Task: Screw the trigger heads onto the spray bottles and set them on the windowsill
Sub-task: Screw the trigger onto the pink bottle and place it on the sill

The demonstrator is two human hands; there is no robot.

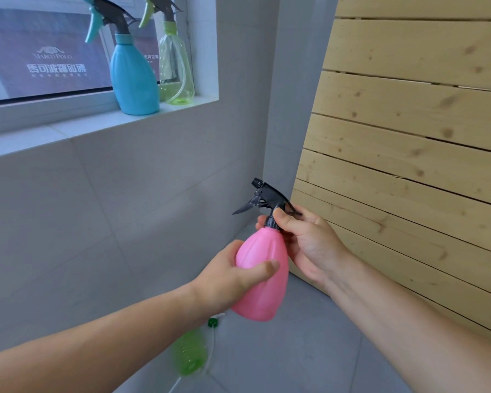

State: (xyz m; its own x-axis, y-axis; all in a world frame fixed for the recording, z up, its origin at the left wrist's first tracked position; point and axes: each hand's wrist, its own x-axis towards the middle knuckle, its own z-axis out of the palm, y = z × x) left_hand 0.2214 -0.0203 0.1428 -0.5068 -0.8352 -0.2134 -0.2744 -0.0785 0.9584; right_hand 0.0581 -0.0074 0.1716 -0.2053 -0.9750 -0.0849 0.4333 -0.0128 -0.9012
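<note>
Pink bottle (262,275) is held in the air above the grey floor (309,350), tilted a little, with the left hand (233,275) wrapped round its belly and the right hand (306,241) pinching the black collar of the trigger head (264,198) at the neck. To seat the head well, I judge the left hand should hold the body steady while the right turns the collar, not the nozzle, keeping the head in line with the neck so the thread does not cross, until it stops snug. On the windowsill (77,127), near its right end, a blue bottle (133,78) and a clear green bottle (176,69) stand finished, just beside each other. Behind the glass a sign (51,62) reads "MARCO POLO" above Chinese characters. Below, another green bottle (189,354) lies on the floor, its cap (213,322) nearby.
</note>
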